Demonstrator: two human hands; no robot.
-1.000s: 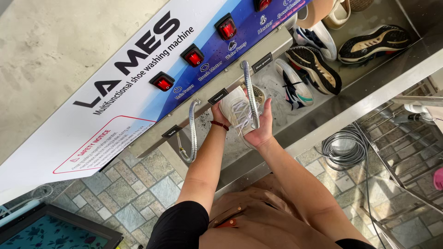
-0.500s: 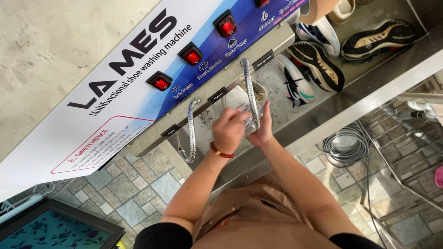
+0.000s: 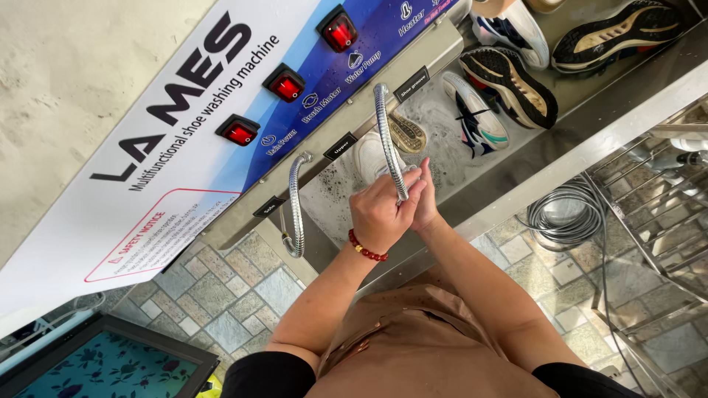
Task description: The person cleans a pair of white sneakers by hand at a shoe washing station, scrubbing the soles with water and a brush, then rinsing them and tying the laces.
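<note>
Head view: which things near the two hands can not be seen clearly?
- White shoe, head view: mostly hidden behind left hand and right hand.
- End of flexible metal hose: covered by the fingers.
- Dark sneaker with pale sole: cut off by the top edge.

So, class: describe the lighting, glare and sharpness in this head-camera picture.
Head view: bright daylight; hard shadows under the metal wire rack; sunlit glare on the steel trough rim; hands and bendy metal hose sharp; straight edges bow slightly near the frame's borders.
</note>
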